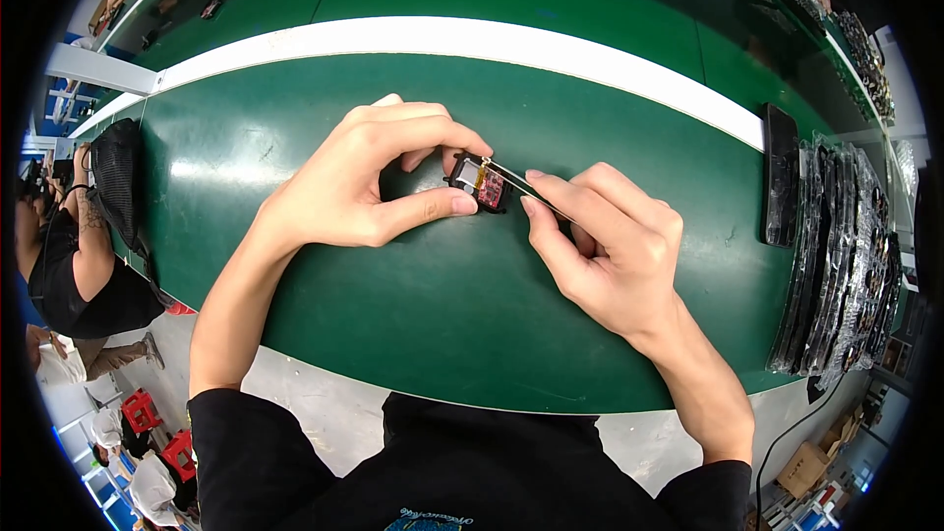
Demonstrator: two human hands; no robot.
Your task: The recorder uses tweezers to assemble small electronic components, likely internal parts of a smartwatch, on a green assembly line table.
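Between the thumb and fingers of my left hand (369, 172) is a small black electronic module (476, 183), held by its edges just above the green table. Its open face shows a silver block, a strip of yellow tape and a red circuit board. My right hand (615, 241) pinches a pair of thin metal tweezers (521, 183) between thumb and forefinger. The tweezer tips reach the module's upper edge, close to my left fingertip. Whether the tips grip a part there is too small to tell.
A green table (413, 324) spreads under my hands, with a white rail (442, 34) along its far side. At the right stand stacked clear plastic trays (836, 256) beside a black phone-like slab (780, 177). A black mesh chair back (116, 182) and a co-worker (84, 256) are at the left.
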